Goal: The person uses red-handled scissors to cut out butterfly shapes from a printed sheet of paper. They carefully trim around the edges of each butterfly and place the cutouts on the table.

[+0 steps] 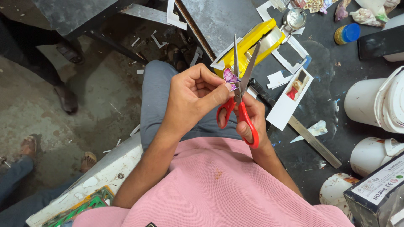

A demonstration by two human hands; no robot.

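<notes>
We are in the middle of trimming: our left hand point(195, 94) pinches a small butterfly cutout point(230, 77) between thumb and fingertips, clamped on its lower edge, while our right hand point(248, 120) is closed through the red loops of the scissors point(240, 86), whose blades stand apart in a narrow V pointing far. The cutout sits just left of the blades, touching or nearly touching them, held above our lap at the near edge of the dark table point(320, 105). In our judgement the next move calls for turning the paper slowly into the blades so the cut follows the wing outline. The butterfly looks purple and pink with a thin white border, flat and tiny.
</notes>
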